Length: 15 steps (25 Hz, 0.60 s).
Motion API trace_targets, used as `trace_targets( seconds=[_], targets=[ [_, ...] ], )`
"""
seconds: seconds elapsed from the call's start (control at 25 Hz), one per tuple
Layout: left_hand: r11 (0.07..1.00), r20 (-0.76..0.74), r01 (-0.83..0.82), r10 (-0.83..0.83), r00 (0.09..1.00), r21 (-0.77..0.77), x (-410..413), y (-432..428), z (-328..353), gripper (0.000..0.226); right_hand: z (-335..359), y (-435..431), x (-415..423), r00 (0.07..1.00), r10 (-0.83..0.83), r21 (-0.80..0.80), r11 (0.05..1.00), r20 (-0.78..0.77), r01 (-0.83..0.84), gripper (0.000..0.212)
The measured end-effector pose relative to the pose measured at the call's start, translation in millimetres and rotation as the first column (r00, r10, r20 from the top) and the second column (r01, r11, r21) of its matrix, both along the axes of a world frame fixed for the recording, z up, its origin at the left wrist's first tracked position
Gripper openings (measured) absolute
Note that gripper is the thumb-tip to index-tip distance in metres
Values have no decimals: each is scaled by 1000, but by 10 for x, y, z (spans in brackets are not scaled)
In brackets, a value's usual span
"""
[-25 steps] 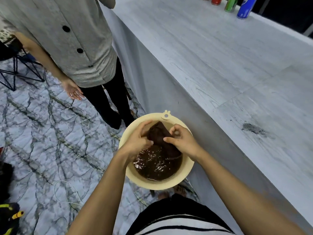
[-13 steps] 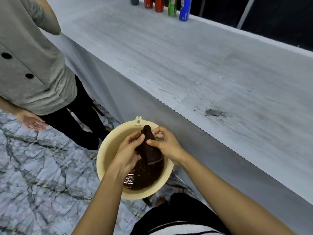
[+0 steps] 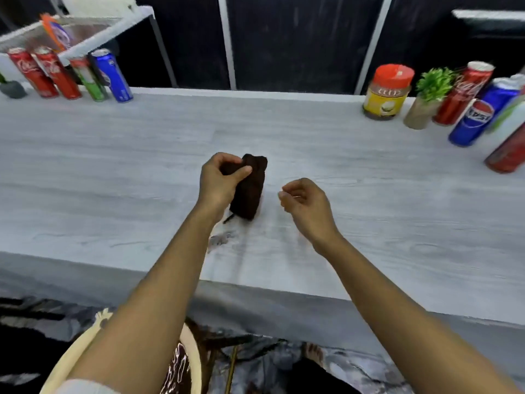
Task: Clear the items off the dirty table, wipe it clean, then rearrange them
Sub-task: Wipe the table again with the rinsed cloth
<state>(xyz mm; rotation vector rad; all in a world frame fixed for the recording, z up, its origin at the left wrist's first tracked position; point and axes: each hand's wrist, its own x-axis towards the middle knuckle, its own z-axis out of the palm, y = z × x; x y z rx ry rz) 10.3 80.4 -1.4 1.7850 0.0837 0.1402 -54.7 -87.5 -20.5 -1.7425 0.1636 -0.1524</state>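
The left hand (image 3: 218, 183) pinches the top of the dark wet cloth (image 3: 249, 191), which hangs onto the table (image 3: 113, 166) centre. The right hand (image 3: 305, 203) is empty, fingers loosely curled. The cloth seems soft, heavy, dripping; better to grip it bunched.

A dark brown cloth (image 3: 249, 189), bunched into a hanging wad, is pinched at its top by the left hand (image 3: 220, 182) over the middle of the pale grey wood-grain table (image 3: 113, 172), its lower end about at the surface. A grey smudge (image 3: 220, 239) lies just nearer the front edge. Cans (image 3: 112, 76) and a red-lidded jar (image 3: 387, 92) stand along the back edge, toward both back corners.
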Motion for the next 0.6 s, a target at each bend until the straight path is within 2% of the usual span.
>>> trace_targets(
  seconds=[0.04,0.08,0.12,0.16,0.2,0.28,0.36,0.4,0.44,0.48,0.56,0.6],
  targets=[
    [970,1,-13,13,1000,241,233,-64,-88,28,-47,-226,112,998,-69,-115,991,14,70,5],
    [863,-54,27,0,999,504,380,-91,-208,40,-110,-418,193,993,-120,-235,964,22,121,5],
    [706,-150,121,-21,988,698,511,-186,-342,53,-183,-654,316,988,-153,-348,925,28,153,8],
    [575,-233,206,-27,972,792,581,-276,-475,63,-251,-853,434,987,-155,-460,875,38,155,12],
    [508,-269,240,-16,963,827,624,-351,-596,68,-327,-1018,561,989,-132,-564,813,65,145,16],
    [468,-191,146,49,980,871,757,-491,-738,66,-436,-1310,825,992,-78,-712,691,96,123,24],
    [433,-45,-15,129,991,901,981,-612,-699,62,-440,-1540,1052,996,-68,-763,639,62,92,29],
    [447,-24,-29,112,993,894,1052,-733,-657,60,-439,-1628,1124,996,-66,-780,620,51,81,32],
    [471,-36,16,35,999,882,1077,-910,-638,59,-451,-1702,1189,997,-62,-801,594,44,72,34],
    [476,-48,96,-111,993,874,1004,-1098,-643,60,-475,-1749,1224,998,-59,-827,560,32,59,37],
    [392,-65,265,-454,889,881,624,-1271,-685,62,-536,-1778,1237,999,-53,-860,509,2,29,43],
    [327,-70,284,-537,840,901,538,-1121,-723,63,-550,-1774,1246,999,-52,-865,502,-8,20,46]
  ],
)
